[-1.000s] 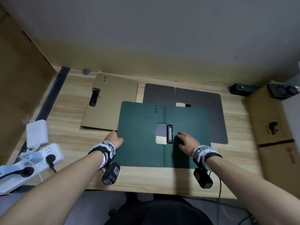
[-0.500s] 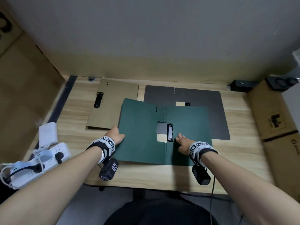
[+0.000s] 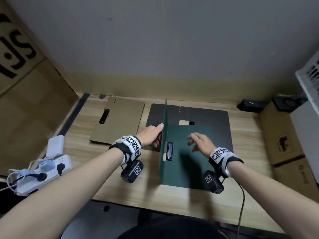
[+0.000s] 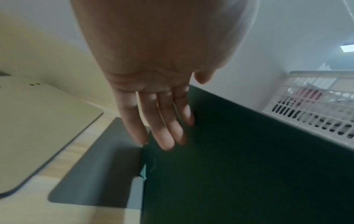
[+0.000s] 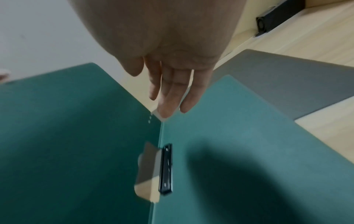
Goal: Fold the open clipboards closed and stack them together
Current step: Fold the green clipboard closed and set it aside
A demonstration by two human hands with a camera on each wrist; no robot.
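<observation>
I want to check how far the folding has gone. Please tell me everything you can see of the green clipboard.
The green clipboard is a dark green folding board, matte, half closed. Its right half lies flat on the wooden desk, overlapping the open grey clipboard. Its left flap stands about upright, with a notch cut out beside the black clip at the fold. The left hand presses straight fingers against the flap's outer side. The right hand hovers open above the flat half.
</observation>
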